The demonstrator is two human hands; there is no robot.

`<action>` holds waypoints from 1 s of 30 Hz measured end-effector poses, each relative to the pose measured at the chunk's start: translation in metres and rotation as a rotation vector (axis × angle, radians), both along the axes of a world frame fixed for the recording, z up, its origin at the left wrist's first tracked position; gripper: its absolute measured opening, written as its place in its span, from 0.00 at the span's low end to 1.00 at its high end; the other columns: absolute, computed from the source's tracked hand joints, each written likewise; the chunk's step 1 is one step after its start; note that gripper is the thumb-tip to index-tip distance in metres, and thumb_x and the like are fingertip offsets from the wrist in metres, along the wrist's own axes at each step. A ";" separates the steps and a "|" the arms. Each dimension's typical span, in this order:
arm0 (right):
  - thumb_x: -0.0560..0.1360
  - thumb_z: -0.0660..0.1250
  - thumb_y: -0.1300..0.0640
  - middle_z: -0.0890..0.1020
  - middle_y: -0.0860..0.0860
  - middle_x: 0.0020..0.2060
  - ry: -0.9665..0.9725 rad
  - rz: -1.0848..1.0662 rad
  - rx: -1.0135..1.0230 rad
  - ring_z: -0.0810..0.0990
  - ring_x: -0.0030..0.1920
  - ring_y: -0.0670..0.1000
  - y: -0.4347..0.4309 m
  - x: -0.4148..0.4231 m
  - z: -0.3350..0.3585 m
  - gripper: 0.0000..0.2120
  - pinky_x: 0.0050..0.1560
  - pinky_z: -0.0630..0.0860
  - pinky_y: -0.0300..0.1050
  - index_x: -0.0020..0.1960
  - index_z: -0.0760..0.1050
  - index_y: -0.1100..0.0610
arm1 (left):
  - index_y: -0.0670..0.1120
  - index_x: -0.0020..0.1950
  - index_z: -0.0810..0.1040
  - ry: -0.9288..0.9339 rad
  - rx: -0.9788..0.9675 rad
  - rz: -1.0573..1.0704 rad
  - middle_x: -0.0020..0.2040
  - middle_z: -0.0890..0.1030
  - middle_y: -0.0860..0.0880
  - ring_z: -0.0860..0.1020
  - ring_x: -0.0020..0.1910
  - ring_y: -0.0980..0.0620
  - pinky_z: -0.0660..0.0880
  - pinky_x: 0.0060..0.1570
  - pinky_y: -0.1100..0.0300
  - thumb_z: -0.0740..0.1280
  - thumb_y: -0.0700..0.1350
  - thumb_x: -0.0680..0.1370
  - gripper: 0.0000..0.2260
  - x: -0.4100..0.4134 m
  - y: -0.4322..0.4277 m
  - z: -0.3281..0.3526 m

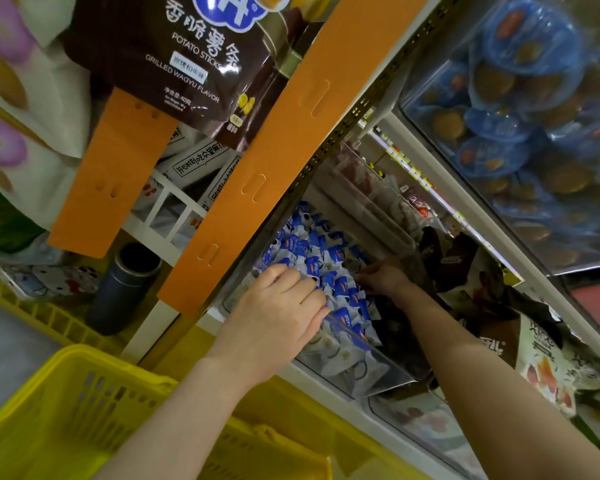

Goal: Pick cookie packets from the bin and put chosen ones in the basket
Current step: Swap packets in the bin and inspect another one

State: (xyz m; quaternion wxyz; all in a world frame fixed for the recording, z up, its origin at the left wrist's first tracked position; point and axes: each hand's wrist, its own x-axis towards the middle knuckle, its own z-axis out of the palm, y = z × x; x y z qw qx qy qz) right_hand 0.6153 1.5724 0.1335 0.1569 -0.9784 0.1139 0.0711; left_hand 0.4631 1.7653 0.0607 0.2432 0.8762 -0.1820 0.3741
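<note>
Lower left, yellow basket (84,393) sits under left forearm. Above it, dark cylindrical flask (125,289) upright, left of long orange strip (257,161). Left hand (278,317) lies knuckles-up on blue-white cookie packets (326,268), fingers bent over them, tips hidden; grip cannot be told. Packets fill clear bin (381,372) on shelf. Right hand (383,275) at pile's far side, fingers curled among packets; hold unclear. Brown snack bags (465,261) further right.
</note>
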 end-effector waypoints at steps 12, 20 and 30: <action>0.78 0.61 0.61 0.80 0.57 0.52 -0.516 0.302 -0.099 0.77 0.49 0.50 0.013 -0.048 0.031 0.09 0.49 0.69 0.37 0.56 0.76 0.61 | 0.47 0.45 0.80 0.137 -0.016 -0.043 0.40 0.81 0.52 0.78 0.41 0.52 0.72 0.53 0.55 0.52 0.48 0.79 0.17 -0.016 0.004 0.020; 0.74 0.67 0.63 0.80 0.43 0.39 -0.630 0.561 0.458 0.80 0.40 0.40 0.046 -0.155 0.056 0.07 0.44 0.76 0.32 0.44 0.77 0.51 | 0.49 0.69 0.64 0.414 -0.692 -0.159 0.63 0.69 0.54 0.67 0.63 0.58 0.63 0.61 0.62 0.60 0.50 0.78 0.19 -0.038 -0.008 0.040; 0.75 0.64 0.65 0.79 0.45 0.39 -0.445 0.503 0.971 0.79 0.40 0.41 0.031 -0.204 0.026 0.08 0.42 0.76 0.33 0.46 0.76 0.53 | 0.53 0.61 0.71 0.731 -0.906 -0.460 0.54 0.78 0.57 0.76 0.54 0.62 0.72 0.48 0.75 0.71 0.44 0.70 0.21 -0.064 -0.005 0.039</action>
